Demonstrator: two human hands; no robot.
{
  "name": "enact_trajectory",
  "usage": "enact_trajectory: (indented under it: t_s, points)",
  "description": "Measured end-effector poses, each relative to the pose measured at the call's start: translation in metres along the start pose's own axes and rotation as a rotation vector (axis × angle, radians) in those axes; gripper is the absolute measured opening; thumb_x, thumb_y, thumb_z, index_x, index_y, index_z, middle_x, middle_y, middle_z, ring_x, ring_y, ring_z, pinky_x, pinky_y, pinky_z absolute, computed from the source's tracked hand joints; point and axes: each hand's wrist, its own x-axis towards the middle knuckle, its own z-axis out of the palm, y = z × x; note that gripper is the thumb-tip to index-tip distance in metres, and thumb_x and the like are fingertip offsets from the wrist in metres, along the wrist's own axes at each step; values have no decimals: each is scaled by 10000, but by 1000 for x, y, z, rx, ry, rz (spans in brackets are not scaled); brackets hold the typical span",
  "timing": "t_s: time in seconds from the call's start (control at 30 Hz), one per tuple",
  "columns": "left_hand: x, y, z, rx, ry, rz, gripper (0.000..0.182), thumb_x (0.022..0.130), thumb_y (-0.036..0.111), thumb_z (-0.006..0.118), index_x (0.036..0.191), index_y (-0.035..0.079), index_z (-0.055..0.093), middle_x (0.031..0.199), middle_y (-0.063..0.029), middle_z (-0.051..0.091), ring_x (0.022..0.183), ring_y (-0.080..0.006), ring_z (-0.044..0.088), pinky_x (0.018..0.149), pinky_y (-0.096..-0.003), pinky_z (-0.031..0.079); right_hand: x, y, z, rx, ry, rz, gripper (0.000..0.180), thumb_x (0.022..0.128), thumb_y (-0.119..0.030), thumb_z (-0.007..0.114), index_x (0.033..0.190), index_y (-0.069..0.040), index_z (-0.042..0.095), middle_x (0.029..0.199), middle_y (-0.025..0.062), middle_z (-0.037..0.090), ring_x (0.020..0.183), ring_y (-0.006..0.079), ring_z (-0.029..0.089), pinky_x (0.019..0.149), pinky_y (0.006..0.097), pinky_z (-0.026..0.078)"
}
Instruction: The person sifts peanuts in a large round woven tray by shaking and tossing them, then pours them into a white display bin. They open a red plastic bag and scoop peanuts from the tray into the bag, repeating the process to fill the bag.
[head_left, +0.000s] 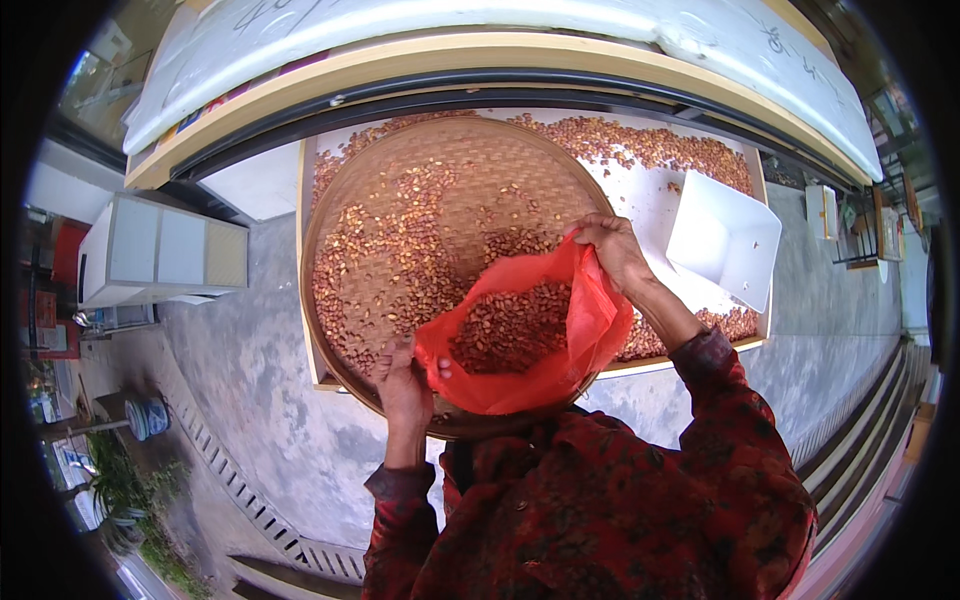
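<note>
An open red plastic bag (510, 397) rests over the near right part of a round woven bamboo tray (480, 157). Inside the bag lies a heap of reddish-brown kernels (514, 326) that look like shelled peanuts. My left hand (403, 381) grips the bag's rim at its left, fingertips showing inside the red plastic. At the far right of the mouth, my right hand (611, 244) pinches the rim and holds it up. More kernels (409, 225) are scattered over the bamboo tray, mostly on its left half. The bag hides the tray's near right part.
Beneath the bamboo tray is a wood-framed white table (637, 191) strewn with kernels. A white plastic bin (720, 232) sits tilted on its right side. A shelf with a wooden edge (480, 52) overhangs the far side. A white cabinet (165, 251) stands left.
</note>
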Motion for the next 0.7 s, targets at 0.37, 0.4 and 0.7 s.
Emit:
enact_trajectory:
  t_s: [0.37,0.4,0.7]
  points:
    - [-39,128,42,-210,-191,-203,169,928,176,411,872,39,493,700,-50,515,493,-107,465,375,-220,364,-58,-100,-12,51,-115,-284,198,746,42,467,815,27,652,713,90,627,610,134,557,606,227,462]
    - [-43,134,44,-161,-189,-216,184,936,180,396,874,30,483,707,-57,505,491,-104,456,372,-215,356,-63,-106,-15,82,-125,-237,197,745,45,468,814,28,651,704,88,626,604,130,555,603,226,462]
    - [-69,183,91,-270,-174,-119,232,948,186,358,918,-30,437,769,-71,471,486,-92,410,405,-216,358,-77,-124,-44,34,-78,-556,179,782,-1,486,838,13,656,733,65,631,657,97,573,625,212,459]
